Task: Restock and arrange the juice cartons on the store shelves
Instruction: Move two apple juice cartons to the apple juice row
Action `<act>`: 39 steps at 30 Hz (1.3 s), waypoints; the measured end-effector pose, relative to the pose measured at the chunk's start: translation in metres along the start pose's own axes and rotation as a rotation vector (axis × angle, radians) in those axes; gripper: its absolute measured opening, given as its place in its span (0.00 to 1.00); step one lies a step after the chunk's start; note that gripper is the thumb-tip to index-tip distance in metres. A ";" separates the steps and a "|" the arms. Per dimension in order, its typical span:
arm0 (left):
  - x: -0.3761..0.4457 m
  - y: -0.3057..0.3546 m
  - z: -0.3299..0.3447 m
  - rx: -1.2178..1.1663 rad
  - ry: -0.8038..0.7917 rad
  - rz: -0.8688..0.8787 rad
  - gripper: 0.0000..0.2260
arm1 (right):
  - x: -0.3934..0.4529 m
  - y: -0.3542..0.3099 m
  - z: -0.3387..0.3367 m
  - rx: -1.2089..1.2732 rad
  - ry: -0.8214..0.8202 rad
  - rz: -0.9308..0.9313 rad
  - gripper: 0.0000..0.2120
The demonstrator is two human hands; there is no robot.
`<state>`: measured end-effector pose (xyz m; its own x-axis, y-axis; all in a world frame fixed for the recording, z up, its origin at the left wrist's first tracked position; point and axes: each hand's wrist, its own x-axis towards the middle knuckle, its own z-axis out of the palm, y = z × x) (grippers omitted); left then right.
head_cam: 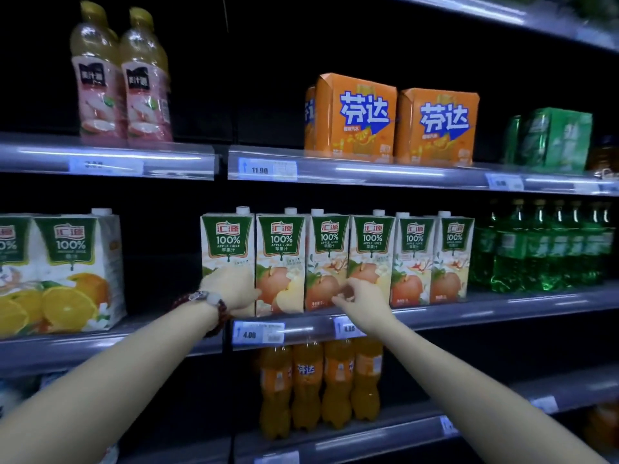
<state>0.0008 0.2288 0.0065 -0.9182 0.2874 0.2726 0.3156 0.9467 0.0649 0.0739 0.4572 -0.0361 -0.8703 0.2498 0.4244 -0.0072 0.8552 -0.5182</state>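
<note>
Head camera shows the left hand (234, 289) pressed around the lower front of the leftmost apple juice carton (227, 249), holding it. The right hand (360, 296), fingers loosely curled and holding nothing, touches the third apple juice carton (326, 259). Six such cartons line the middle shelf (502, 304), between orange juice cartons (77, 269) and green bottles (542, 246).

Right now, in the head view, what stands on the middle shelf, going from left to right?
Orange juice cartons → empty gap → apple juice cartons, with the left hand and right hand at them → green bottles.
</note>
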 end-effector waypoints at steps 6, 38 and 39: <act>-0.012 0.046 0.015 -0.229 0.052 0.234 0.08 | -0.016 0.004 -0.017 -0.047 -0.002 0.046 0.08; -0.004 0.333 0.046 -0.361 -0.073 0.301 0.09 | -0.006 0.243 -0.165 0.037 -0.061 -0.010 0.09; -0.001 0.348 0.048 -0.372 -0.077 0.326 0.09 | -0.004 0.254 -0.173 0.029 -0.050 -0.002 0.08</act>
<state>0.1003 0.5648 -0.0170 -0.7682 0.5829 0.2646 0.6401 0.6938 0.3301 0.1607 0.7522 -0.0404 -0.8939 0.2246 0.3880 -0.0224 0.8420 -0.5390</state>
